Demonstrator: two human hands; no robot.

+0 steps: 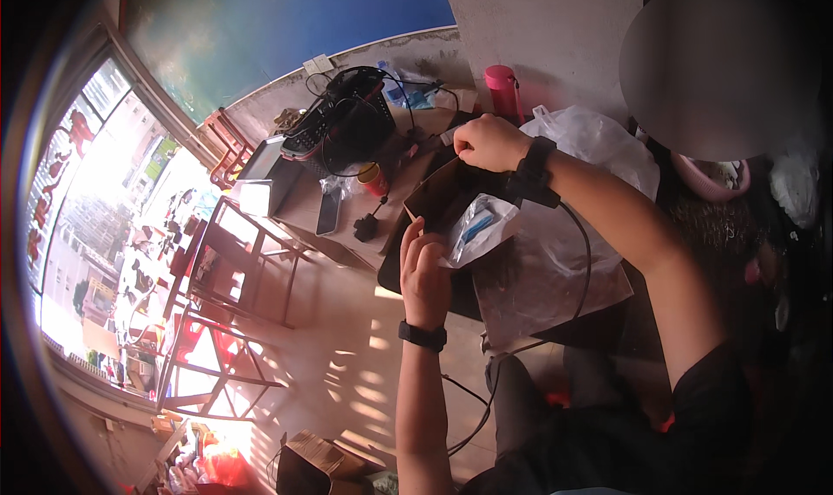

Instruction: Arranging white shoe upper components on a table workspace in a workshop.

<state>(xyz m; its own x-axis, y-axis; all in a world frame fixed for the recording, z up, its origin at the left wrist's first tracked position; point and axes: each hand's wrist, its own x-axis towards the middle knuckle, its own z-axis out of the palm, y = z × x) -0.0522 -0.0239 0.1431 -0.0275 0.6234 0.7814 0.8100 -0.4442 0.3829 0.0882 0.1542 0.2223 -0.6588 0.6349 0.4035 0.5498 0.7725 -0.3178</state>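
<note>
An opened brown cardboard box is tilted over the dark table edge in front of me. My right hand is closed on its far rim, the fingers curled down. At the near corner of the box, my left hand has its fingers bent against the wall, gripping it. Between my hands a clear plastic bag with a blue item inside lies at the box's opening, close to the left fingers. What else the box holds is in shadow. Each wrist wears a black band.
Beyond the box stand a black basket with cables, a red cup, a phone and a pink bottle. A large white plastic bag lies to the right. Wooden chairs stand left; a black cable hangs by my right arm.
</note>
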